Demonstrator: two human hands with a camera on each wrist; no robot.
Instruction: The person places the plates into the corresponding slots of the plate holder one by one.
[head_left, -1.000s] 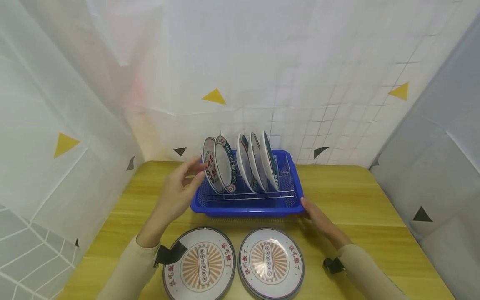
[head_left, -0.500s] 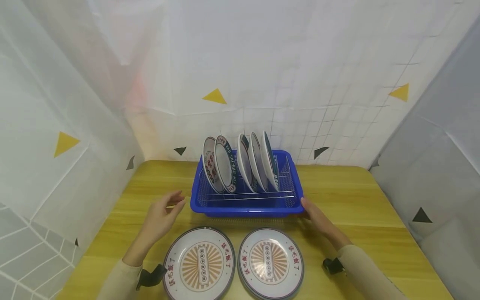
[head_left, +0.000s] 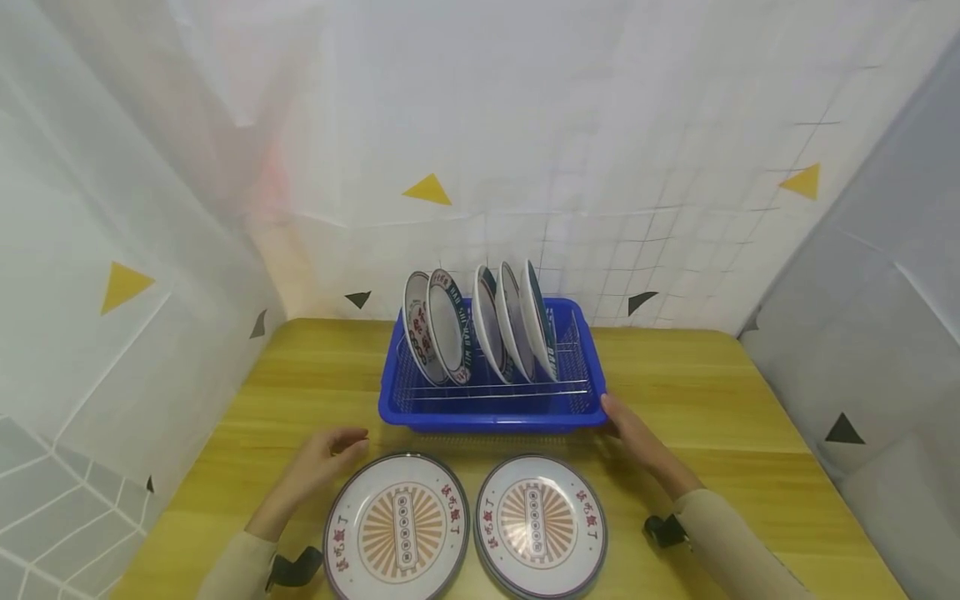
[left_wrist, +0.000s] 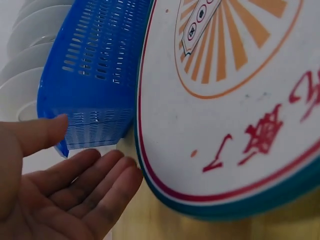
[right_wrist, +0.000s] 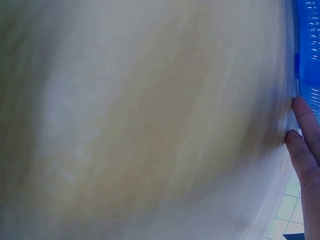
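My left hand [head_left: 318, 465] hovers just left of the left stack of round plates [head_left: 408, 467], fingers loosely bent and holding nothing. In the left wrist view its fingertips [left_wrist: 131, 172] lie close to the top plate's rim; whether they touch is unclear. My right hand [head_left: 637, 433] rests at the front right corner of the blue dish basket [head_left: 491, 419], its fingers fairly straight in the right wrist view. Several white plates [head_left: 447, 329] stand on edge, leaning in the basket's wire rack. A second stack of plates [head_left: 542, 475] lies flat beside the left one, sunburst pattern up.
The wooden table [head_left: 697, 400] carries everything. White sheeting [head_left: 637, 125] with yellow and black triangles walls off the back and both sides. Dark straps [head_left: 295, 568] sit at both wrists. A pale blurred surface fills most of the right wrist view.
My left hand has drawn back from the leftmost plate in the rack, moving down and left to beside the left plate stack. The right hand and the basket have stayed in place.
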